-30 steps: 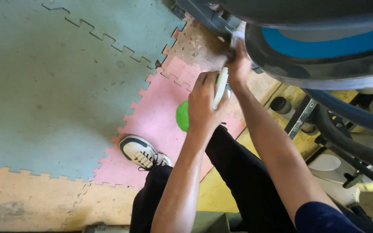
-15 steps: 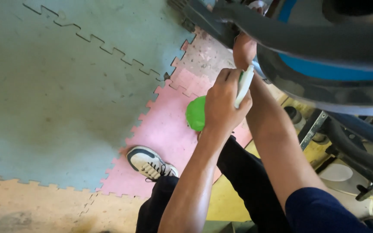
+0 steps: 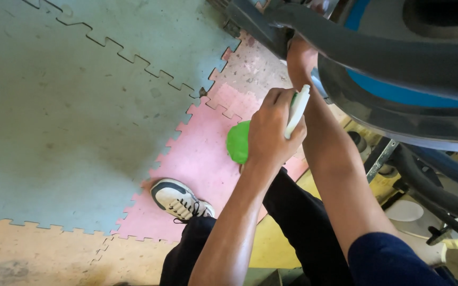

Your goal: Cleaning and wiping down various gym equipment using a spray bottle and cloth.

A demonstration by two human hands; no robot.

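Left hand (image 3: pixel 272 130) around green spray bottle (image 3: pixel 239 142), right hand (image 3: pixel 299 59) under dark machine (image 3: pixel 377 58).

Matt foam floor mats (image 3: pixel 80 106); glossy plastic bottle (image 3: pixel 238 142); smooth dark fairing (image 3: pixel 398 63).

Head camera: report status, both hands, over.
Left hand gripping white-nozzled green plastic spray bottle. Right hand up against dark machine frame, fingers hidden. Below: pink foam floor mat, white sneaker.
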